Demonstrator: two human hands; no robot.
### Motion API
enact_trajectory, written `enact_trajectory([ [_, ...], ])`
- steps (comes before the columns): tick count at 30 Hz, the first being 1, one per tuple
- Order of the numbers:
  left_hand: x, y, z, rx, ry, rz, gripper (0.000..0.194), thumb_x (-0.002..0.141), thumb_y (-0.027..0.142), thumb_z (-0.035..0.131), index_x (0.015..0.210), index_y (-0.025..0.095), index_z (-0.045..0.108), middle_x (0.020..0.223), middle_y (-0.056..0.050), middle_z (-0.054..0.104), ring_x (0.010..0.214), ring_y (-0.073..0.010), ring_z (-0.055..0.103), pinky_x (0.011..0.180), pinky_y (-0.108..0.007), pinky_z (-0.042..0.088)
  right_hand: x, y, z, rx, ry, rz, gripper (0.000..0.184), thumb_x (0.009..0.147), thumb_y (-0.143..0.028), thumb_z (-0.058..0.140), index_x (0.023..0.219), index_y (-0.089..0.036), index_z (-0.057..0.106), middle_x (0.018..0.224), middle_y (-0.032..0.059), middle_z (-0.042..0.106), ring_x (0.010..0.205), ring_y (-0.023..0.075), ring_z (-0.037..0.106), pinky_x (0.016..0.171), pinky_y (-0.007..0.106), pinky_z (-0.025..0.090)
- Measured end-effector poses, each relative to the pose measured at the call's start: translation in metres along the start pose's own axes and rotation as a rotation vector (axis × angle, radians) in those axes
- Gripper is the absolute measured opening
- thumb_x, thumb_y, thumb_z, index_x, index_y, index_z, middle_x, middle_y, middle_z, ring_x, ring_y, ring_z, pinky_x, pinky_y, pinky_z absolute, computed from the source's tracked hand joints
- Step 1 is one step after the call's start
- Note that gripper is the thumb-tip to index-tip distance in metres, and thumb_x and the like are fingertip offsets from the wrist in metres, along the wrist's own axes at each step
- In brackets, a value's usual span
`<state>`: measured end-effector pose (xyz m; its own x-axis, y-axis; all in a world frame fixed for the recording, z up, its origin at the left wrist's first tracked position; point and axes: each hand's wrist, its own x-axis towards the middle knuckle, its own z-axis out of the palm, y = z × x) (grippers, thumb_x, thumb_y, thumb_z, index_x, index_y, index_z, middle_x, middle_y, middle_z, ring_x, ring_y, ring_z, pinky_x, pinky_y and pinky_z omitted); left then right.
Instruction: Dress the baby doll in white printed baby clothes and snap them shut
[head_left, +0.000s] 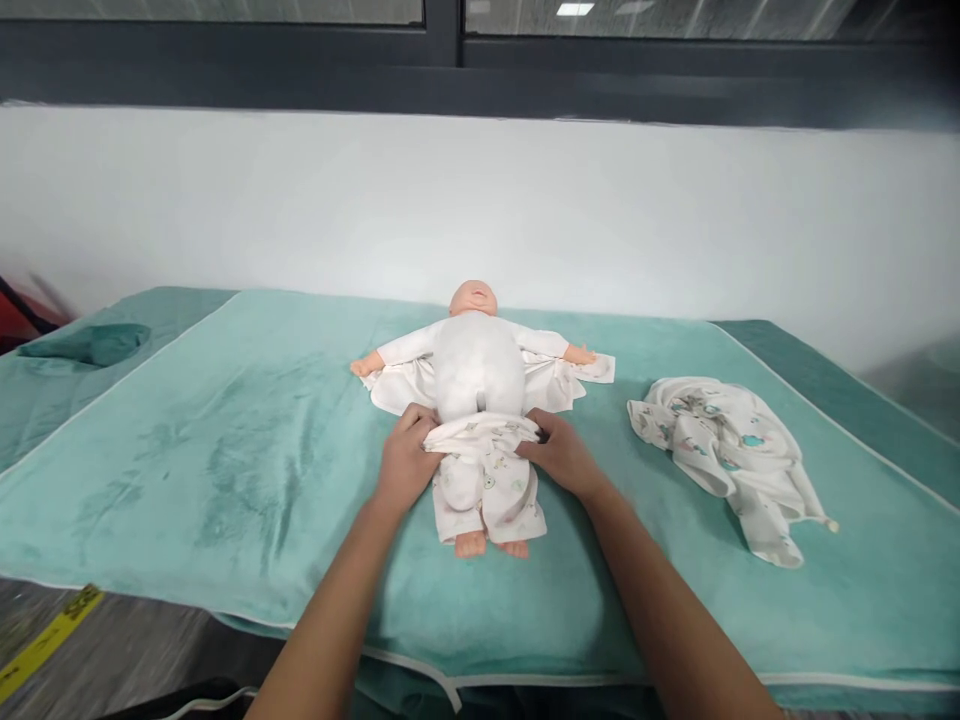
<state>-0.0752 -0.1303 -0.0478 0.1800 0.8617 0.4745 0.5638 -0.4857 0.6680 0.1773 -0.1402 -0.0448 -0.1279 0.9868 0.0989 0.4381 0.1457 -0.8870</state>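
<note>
A baby doll [478, 365] with a white cloth body lies on its back, head away from me, arms spread wide. White printed baby pants [491, 485] cover its legs, and its bare feet stick out of the cuffs. The waistband is at the doll's hips. My left hand [409, 455] pinches the waistband on the left side. On the opposite side my right hand [555, 452] grips the same waistband, thumb and fingers closed on the fabric. An opened white garment [551, 380] lies beneath the doll's back and arms.
A crumpled white printed baby garment [724, 450] lies to the right of the doll. All of this rests on a teal plush cover [225, 470] over a bed or table. A white wall [300, 200] stands behind it. Yellow tape [49, 640] marks the floor at lower left.
</note>
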Motion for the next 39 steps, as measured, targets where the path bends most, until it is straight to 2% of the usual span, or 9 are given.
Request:
enact_trajectory([
  [6,0.017,0.007,0.009,0.224,0.169,-0.144,0.016,0.083,0.020,0.051,0.068,0.021,0.045,0.072,0.001,0.053,0.072,-0.0165,0.054,0.066,-0.028,0.039,0.015,-0.008,0.012,-0.043,0.346,0.054,0.009,0.075,-0.030,0.056,0.078,-0.021,0.055,0.066,-0.0059,0.051,0.067,0.0146,0.046,0.064,0.027,0.037],
  [9,0.018,0.018,0.005,0.191,0.084,-0.235,0.003,0.083,0.020,0.050,0.084,0.021,0.052,0.083,0.000,0.061,0.079,-0.0184,0.059,0.069,-0.029,0.044,0.009,-0.013,0.011,-0.007,0.253,0.082,0.016,0.078,-0.034,0.059,0.087,-0.022,0.057,0.077,-0.0037,0.058,0.076,0.0174,0.054,0.070,0.029,0.042],
  [12,0.007,0.027,-0.006,0.176,-0.037,-0.173,0.019,0.086,0.020,0.047,0.103,0.020,0.056,0.103,-0.005,0.062,0.095,-0.0206,0.061,0.081,-0.033,0.049,-0.015,-0.015,0.005,0.110,0.023,0.024,0.046,0.077,-0.043,0.068,0.115,-0.022,0.053,0.109,0.0039,0.063,0.100,0.0228,0.059,0.084,0.034,0.048],
  [14,-0.004,0.034,-0.015,0.173,-0.126,-0.118,0.028,0.087,0.021,0.048,0.114,0.020,0.055,0.118,-0.008,0.059,0.108,-0.0219,0.060,0.090,-0.036,0.050,-0.035,-0.013,0.002,0.122,-0.089,-0.055,0.076,0.072,-0.048,0.076,0.135,-0.023,0.041,0.133,0.0098,0.052,0.121,0.0263,0.052,0.098,0.039,0.046],
  [18,-0.027,0.047,-0.032,0.144,-0.366,-0.037,0.071,0.080,0.021,0.063,0.146,0.026,0.036,0.154,-0.011,0.032,0.136,-0.0269,0.044,0.105,-0.038,0.046,-0.064,-0.003,0.005,-0.052,-0.142,-0.219,0.125,0.055,-0.057,0.087,0.153,-0.025,0.016,0.158,0.0153,0.024,0.145,0.0340,0.026,0.118,0.049,0.027],
  [21,-0.040,0.055,-0.043,0.154,-0.490,-0.052,0.097,0.077,0.026,0.072,0.155,0.032,0.015,0.164,-0.010,0.011,0.146,-0.0331,0.029,0.109,-0.042,0.044,-0.069,0.004,0.017,-0.201,-0.083,-0.252,0.140,0.047,-0.065,0.087,0.155,-0.023,0.009,0.161,0.0184,0.017,0.148,0.0386,0.017,0.119,0.055,0.022],
  [25,-0.047,0.062,-0.049,0.134,-0.594,-0.089,0.116,0.070,0.041,0.080,0.156,0.037,0.003,0.166,-0.009,-0.004,0.149,-0.0359,0.020,0.109,-0.044,0.044,-0.066,0.004,0.028,-0.185,0.034,-0.261,0.136,0.049,-0.066,0.086,0.154,-0.024,0.012,0.156,0.0190,0.026,0.144,0.0385,0.026,0.116,0.055,0.027],
  [32,-0.040,0.058,-0.037,0.192,-0.499,-0.009,0.133,0.056,0.054,0.087,0.157,0.033,0.002,0.165,-0.013,0.002,0.151,-0.0381,0.013,0.116,-0.054,0.033,-0.062,-0.011,0.019,0.013,0.010,-0.110,0.112,0.051,-0.058,0.088,0.142,-0.019,0.034,0.139,0.0171,0.046,0.128,0.0340,0.046,0.107,0.051,0.039],
  [39,-0.022,0.053,-0.034,0.383,-0.474,0.065,0.116,0.062,0.059,0.080,0.155,0.024,0.019,0.162,-0.021,0.014,0.148,-0.0417,0.019,0.115,-0.061,0.027,-0.065,-0.017,0.015,-0.007,-0.025,-0.019,0.079,0.060,-0.053,0.083,0.124,-0.020,0.053,0.117,0.0091,0.062,0.105,0.0280,0.058,0.089,0.041,0.049],
])
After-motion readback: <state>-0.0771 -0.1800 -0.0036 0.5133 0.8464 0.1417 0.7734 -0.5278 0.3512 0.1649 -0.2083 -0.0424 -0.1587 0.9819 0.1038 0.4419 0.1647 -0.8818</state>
